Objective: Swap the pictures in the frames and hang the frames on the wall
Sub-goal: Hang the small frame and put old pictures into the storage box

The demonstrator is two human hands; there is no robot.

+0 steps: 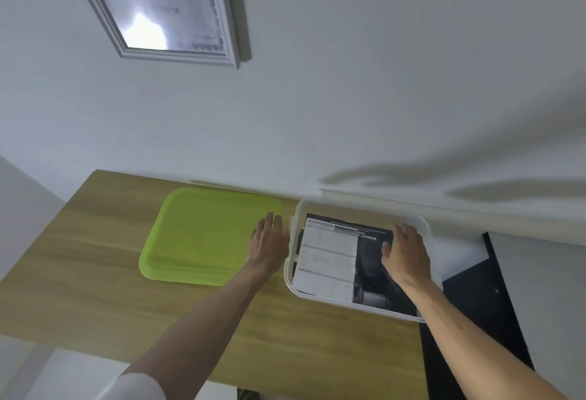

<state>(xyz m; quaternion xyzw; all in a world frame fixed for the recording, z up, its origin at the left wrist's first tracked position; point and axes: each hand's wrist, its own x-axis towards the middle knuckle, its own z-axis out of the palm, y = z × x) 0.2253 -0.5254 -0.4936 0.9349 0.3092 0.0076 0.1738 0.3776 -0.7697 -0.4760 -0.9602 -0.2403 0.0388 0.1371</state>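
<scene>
A silver picture frame (165, 9) hangs on the white wall at the upper left, its glass glaring. On the wooden table (79, 257) stands a clear plastic box (293, 276) holding printed sheets (329, 257), the top one headed "Specification". My left hand (268, 241) lies flat with fingers apart at the box's left wall, over the right edge of a green lid (203, 234). My right hand (406, 253) reaches into the box on the right side, fingers curled at the sheets; whether it grips one I cannot tell.
The green lid lies flat on the table beside the box. A black surface (475, 304) adjoins the table on the right. A white ledge (444, 209) runs along the wall behind the box.
</scene>
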